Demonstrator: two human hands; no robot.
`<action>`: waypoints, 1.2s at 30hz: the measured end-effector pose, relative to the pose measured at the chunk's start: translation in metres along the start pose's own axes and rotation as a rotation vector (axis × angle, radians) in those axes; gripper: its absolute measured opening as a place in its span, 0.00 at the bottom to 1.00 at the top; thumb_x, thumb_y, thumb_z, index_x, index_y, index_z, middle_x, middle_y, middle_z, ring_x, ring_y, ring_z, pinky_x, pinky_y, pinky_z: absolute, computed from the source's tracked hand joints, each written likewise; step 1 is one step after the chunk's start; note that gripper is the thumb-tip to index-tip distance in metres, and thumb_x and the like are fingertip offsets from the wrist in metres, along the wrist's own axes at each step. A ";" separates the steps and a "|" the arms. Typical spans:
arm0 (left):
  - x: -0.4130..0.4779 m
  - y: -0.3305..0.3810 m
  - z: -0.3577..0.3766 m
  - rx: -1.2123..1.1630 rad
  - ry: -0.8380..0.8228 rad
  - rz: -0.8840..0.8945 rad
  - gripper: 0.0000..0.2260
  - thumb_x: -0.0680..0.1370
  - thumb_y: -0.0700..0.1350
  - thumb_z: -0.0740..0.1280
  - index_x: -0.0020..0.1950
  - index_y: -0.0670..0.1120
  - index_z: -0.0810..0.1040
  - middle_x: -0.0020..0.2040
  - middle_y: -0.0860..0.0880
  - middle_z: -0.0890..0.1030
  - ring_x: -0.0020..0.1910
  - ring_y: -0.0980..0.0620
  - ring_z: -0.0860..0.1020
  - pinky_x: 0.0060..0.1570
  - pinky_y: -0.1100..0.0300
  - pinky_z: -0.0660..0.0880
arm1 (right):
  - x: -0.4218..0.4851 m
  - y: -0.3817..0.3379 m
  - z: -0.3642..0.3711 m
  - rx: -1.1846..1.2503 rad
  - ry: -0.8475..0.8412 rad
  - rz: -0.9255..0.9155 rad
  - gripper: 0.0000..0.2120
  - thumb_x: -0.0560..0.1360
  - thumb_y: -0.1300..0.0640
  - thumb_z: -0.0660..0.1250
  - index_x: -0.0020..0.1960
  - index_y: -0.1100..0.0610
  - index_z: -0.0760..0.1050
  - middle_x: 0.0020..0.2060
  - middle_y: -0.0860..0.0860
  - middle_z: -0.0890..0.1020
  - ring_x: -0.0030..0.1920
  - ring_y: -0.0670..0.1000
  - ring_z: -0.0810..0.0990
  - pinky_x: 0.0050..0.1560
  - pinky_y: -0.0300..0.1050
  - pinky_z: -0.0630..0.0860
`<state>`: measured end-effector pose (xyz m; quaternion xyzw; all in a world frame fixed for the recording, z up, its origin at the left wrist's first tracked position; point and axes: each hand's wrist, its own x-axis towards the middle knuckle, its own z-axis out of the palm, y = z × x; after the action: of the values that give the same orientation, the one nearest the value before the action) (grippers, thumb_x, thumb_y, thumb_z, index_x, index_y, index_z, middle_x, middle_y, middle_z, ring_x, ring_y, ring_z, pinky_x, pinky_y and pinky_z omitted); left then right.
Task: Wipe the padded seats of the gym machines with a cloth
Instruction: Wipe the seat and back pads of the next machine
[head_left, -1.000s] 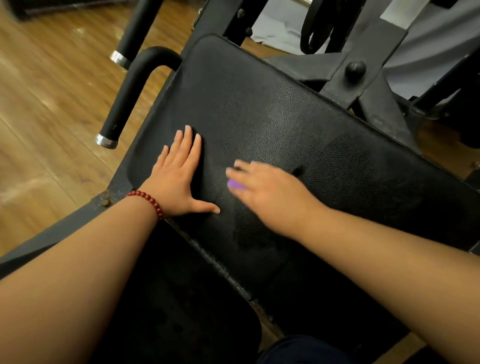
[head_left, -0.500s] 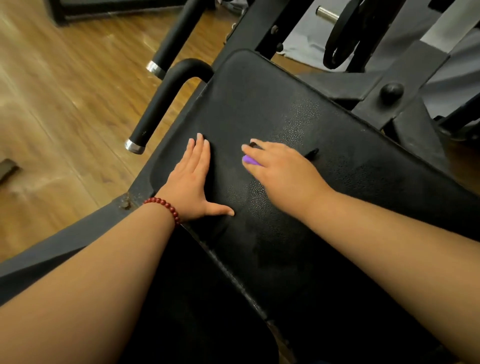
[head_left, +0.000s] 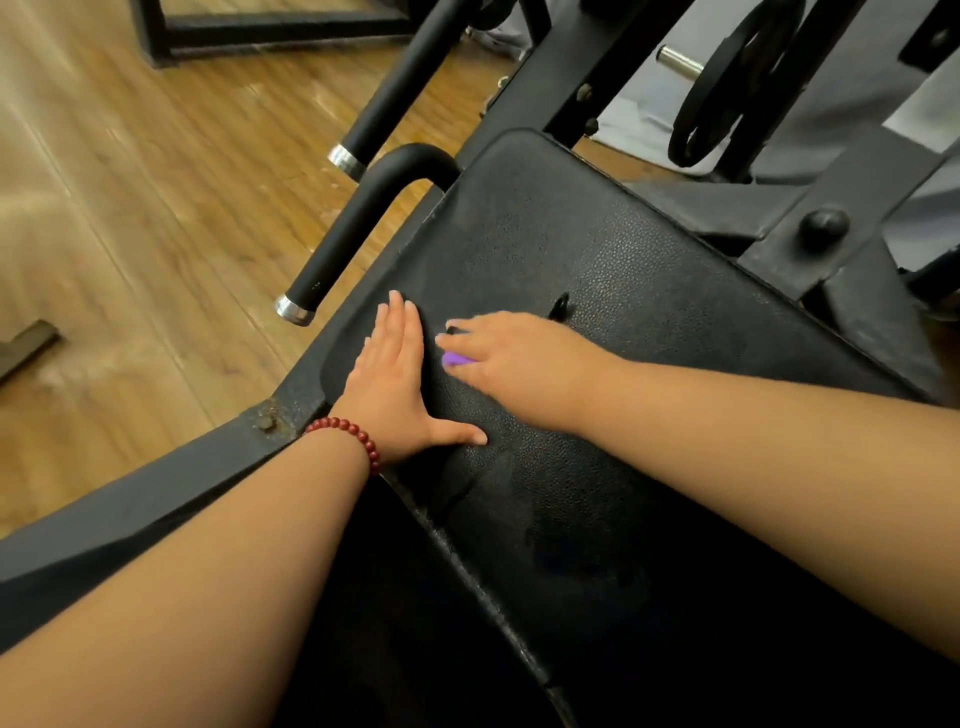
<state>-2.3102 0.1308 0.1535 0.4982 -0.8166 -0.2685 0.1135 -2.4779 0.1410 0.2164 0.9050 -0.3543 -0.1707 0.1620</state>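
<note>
Only a small bit of the purple cloth (head_left: 456, 359) shows. It peeks out from under the right hand (head_left: 519, 371), which lies on top of it and pushes it down on the black padded seat (head_left: 623, 234). I think the hand covers the cloth so that it can rub the seat hard. The hand is blurry, so I cannot tell if the fingers pinch the cloth or just press it flat.

Just to the left of that grip, the left hand (head_left: 395, 384) lies flat on the seat with straight fingers and the thumb out. It holds nothing. It probably leans there to keep the person steady. A red bead bracelet (head_left: 353, 436) sits on that wrist.

Just past the right hand's fingers is a small black loop (head_left: 561, 306); I cannot tell what it is.

Farther left of the hands, two black handles stick out over the wooden floor (head_left: 130, 208), a near one (head_left: 353, 228) and a far one (head_left: 395, 88). Far beyond the grip hangs a weight plate (head_left: 727, 83).

Count: one cloth, two hands, one seat, two handles, one bracelet, one plate.
</note>
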 end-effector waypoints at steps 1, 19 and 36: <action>0.000 0.000 0.000 -0.029 0.008 -0.037 0.71 0.49 0.76 0.63 0.76 0.42 0.31 0.76 0.46 0.28 0.74 0.50 0.30 0.74 0.50 0.40 | -0.004 -0.006 -0.001 0.029 -0.058 -0.038 0.19 0.83 0.59 0.53 0.72 0.61 0.67 0.75 0.57 0.63 0.76 0.58 0.59 0.72 0.54 0.60; 0.002 -0.001 0.004 -0.041 0.008 -0.143 0.72 0.48 0.76 0.65 0.76 0.42 0.31 0.76 0.44 0.29 0.75 0.46 0.31 0.75 0.48 0.40 | 0.034 0.032 -0.018 0.075 -0.024 0.240 0.21 0.82 0.61 0.53 0.73 0.56 0.67 0.76 0.54 0.61 0.76 0.56 0.59 0.71 0.51 0.62; 0.000 0.006 0.000 0.018 -0.026 -0.055 0.67 0.55 0.74 0.65 0.76 0.40 0.30 0.75 0.43 0.28 0.75 0.46 0.30 0.73 0.51 0.37 | -0.072 -0.053 0.020 0.143 0.308 0.340 0.21 0.73 0.61 0.53 0.55 0.61 0.82 0.58 0.59 0.81 0.60 0.61 0.79 0.60 0.53 0.75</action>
<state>-2.3148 0.1330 0.1564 0.5180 -0.8063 -0.2707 0.0910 -2.5046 0.2247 0.1908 0.8568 -0.4840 0.0246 0.1760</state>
